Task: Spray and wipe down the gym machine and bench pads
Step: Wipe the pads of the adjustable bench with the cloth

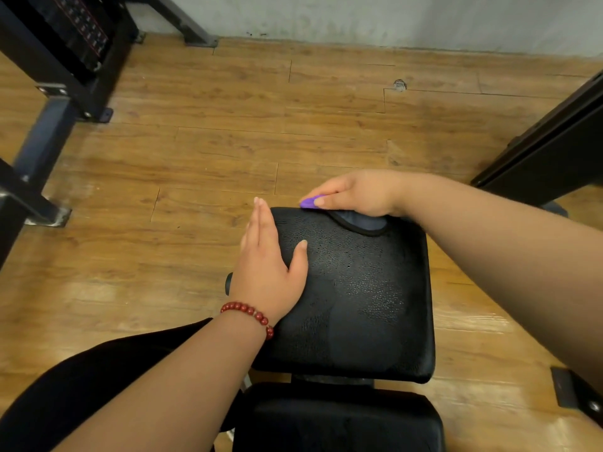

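1. The black seat pad (359, 288) of the bench sits in the middle, right below the person.
2. A grey cloth (362, 221) with a black edge lies on the far edge of the pad. A purple bit (310, 202) peeks out at its left.
3. The right hand (355, 190) holds the cloth, with its fingers curled over it on the pad's far rim.
4. The left hand (267, 262) lies flat on the pad's left side, fingers straight, holding nothing. A red bead bracelet (251, 313) is on that wrist.
5. A second black pad (339, 419) sits just beside the first one, nearer the person. A small black knob (228, 283) sticks out by the left wrist.
6. A black trouser leg (81, 386) shows at the lower left.
7. A dark machine frame (42, 132) stands on the left, with a weight stack (78, 31) behind it. Its small red marks are too blurry to read.
8. Another dark frame (548, 154) slants in on the right.
9. The floor (228, 141) is shiny brown wood planks. A grey wall (391, 17) runs along the far side.
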